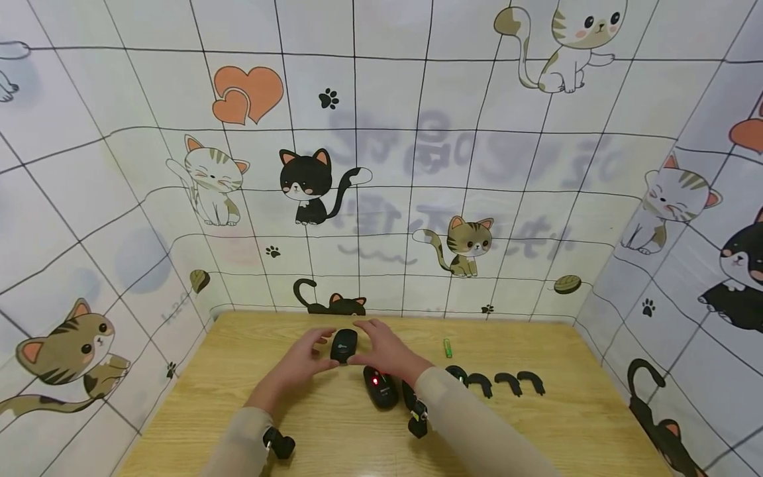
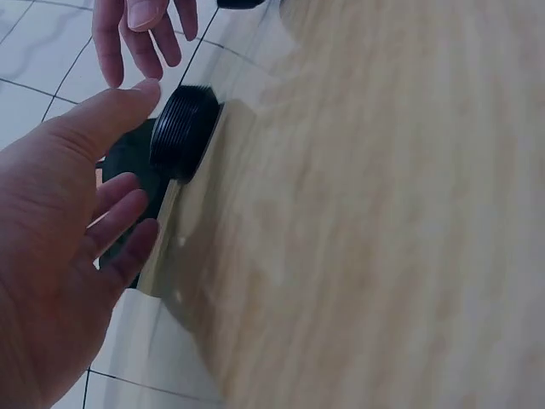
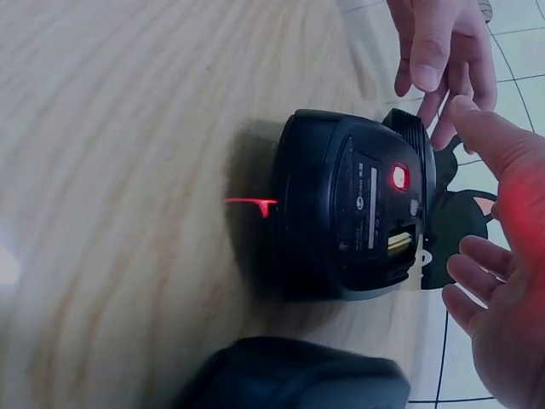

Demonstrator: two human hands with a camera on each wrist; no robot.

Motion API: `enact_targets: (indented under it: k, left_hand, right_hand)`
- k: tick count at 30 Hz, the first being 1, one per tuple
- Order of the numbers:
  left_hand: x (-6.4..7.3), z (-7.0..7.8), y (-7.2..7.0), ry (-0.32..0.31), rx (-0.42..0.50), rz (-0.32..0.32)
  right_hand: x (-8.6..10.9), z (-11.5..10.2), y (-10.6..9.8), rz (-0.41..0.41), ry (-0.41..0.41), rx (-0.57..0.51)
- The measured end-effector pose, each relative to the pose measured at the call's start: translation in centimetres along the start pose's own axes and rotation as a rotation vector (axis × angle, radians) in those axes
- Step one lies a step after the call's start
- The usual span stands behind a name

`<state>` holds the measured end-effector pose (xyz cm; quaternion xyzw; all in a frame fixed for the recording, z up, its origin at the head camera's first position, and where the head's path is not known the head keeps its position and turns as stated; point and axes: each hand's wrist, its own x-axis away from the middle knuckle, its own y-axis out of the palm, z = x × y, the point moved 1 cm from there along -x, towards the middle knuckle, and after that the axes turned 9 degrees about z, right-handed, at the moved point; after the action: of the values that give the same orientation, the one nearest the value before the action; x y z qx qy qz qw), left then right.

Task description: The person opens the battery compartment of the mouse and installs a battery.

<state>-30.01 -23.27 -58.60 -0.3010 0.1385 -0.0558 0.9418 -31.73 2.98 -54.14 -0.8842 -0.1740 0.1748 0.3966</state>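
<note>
At the back of the table, a black mouse point(image 1: 344, 346) with ribbed sides lies between my two hands. My left hand point(image 1: 303, 361) is to its left, fingers spread and loosely bent, with a gap to the mouse in the left wrist view. On the other side is my right hand point(image 1: 386, 350), its thumb near the mouse's front end; whether it touches cannot be told. A second black mouse point(image 1: 380, 389) lies belly up below the right hand, its red light glowing and its battery slot point(image 3: 400, 241) uncovered. Another dark object point(image 3: 294, 379) appears nearer the right wrist, partly hidden.
Right of the right forearm, several curved black pieces point(image 1: 508, 383) lie in a row. A small green battery-like cylinder point(image 1: 448, 348) is behind them. The wooden table point(image 1: 334, 430) ends at a white sheet wall point(image 1: 387, 165) printed with cats.
</note>
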Motion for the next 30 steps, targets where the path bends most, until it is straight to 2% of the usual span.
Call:
enact_targets:
  k: [4, 11, 17, 22, 26, 30]
  left_hand:
    - [-0.6, -0.1, -0.4, -0.017, 0.001, -0.046]
    - [-1.9, 0.3, -0.8, 0.007, -0.039, -0.099]
    - [-2.5, 0.1, -0.9, 0.049, -0.064, -0.134]
    - [-2.9, -0.3, -0.7, 0.03, -0.07, -0.16]
    - [-3.1, -0.5, -0.6, 0.01, -0.045, -0.164]
    - [-3.3, -0.6, -0.6, 0.0, -0.016, -0.172]
  right_hand:
    - [-0.8, -0.3, 0.1, -0.024, 0.005, 0.034]
    - [-1.9, 0.0, 0.7, -0.054, 0.026, 0.08]
    - [-2.4, 0.1, 1.0, -0.083, 0.055, 0.042]
    - [-2.7, 0.4, 1.3, -0.099, 0.094, 0.022]
    - [-2.9, 0.5, 1.5, -0.094, 0.076, 0.045]
    - [-3.1, 0.6, 1.8, -0.075, 0.023, 0.077]
